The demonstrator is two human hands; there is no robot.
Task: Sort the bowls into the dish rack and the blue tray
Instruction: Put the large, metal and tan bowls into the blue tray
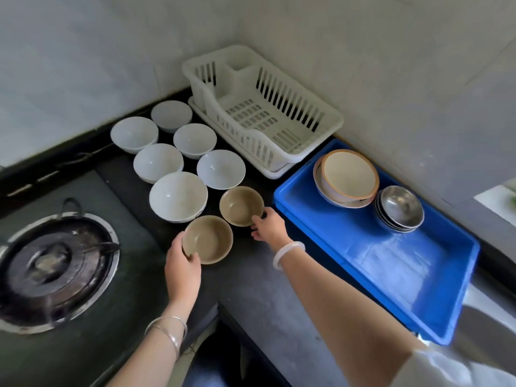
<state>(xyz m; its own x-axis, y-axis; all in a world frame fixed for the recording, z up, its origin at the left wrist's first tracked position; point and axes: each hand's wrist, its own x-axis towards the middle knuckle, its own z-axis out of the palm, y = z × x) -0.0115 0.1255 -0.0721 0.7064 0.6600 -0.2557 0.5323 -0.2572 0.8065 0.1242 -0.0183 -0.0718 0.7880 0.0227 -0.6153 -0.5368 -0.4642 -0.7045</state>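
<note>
Two tan bowls stand on the dark counter. My left hand (183, 261) grips the rim of the nearer tan bowl (210, 241). My right hand (269, 226) holds the right rim of the farther tan bowl (240, 205). Behind them stand several white bowls (178, 196) in two rows. The white dish rack (251, 107) sits in the corner with nothing in it. To the right, the blue tray (391, 272) holds a stack of cream bowls (347, 177) and a stack of steel bowls (400, 209) at its far end.
A gas burner with a dark pot lid (53, 263) is at the left on the stove top. Tiled walls close in the corner behind the rack. A sink edge (485, 325) shows at the lower right beside the tray.
</note>
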